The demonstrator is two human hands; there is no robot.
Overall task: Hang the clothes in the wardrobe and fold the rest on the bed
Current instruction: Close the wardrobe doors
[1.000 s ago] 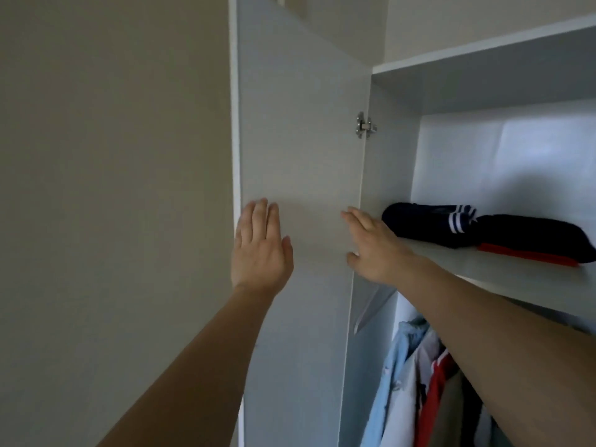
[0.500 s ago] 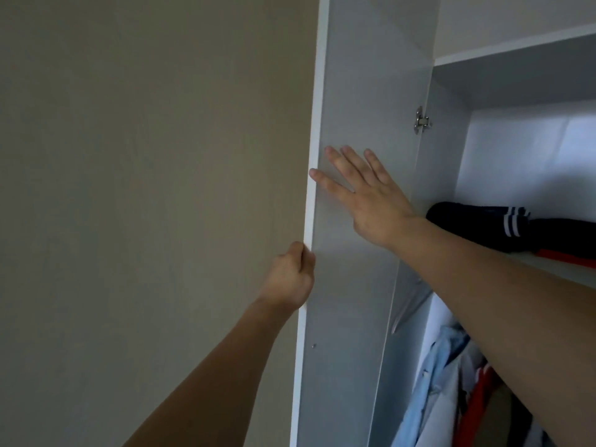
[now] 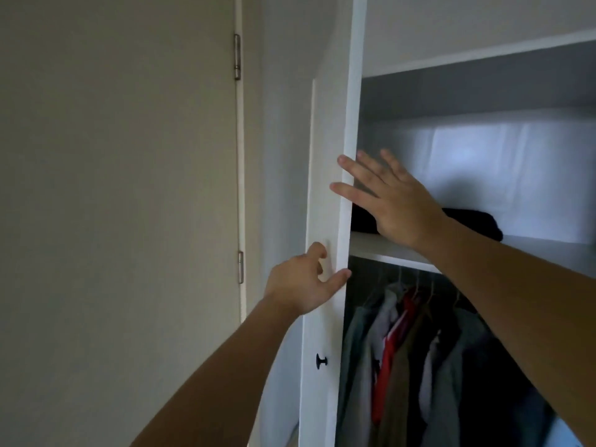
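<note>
1. White wardrobe door (image 3: pixel 322 221) stands nearly edge-on to me, its thin edge running from top to bottom of the view.
2. My left hand (image 3: pixel 298 280) is on the door's outer face: thumb hooked over the edge, fingers curled against the panel, so it grips the door.
3. My right hand (image 3: pixel 392 201) is flat, fingers straight and spread; the fingertips (image 3: pixel 338 188) cross the door's edge, the palm is on the inside. It holds nothing, and I cannot tell how firmly it presses.
4. Small black knob (image 3: pixel 321 361) sits lower on the door's outer face, well below my left hand.
5. Hanging clothes (image 3: pixel 416 356) sit inside the wardrobe under the shelf (image 3: pixel 380 250): grey, red, olive and dark pieces on hangers, packed side by side.
6. Dark folded clothes (image 3: pixel 471 222) lie on the shelf, partly hidden behind my right hand.
7. Beige room door (image 3: pixel 122 188) is on the left, with two metal hinges (image 3: pixel 237 56) on its right edge.
</note>
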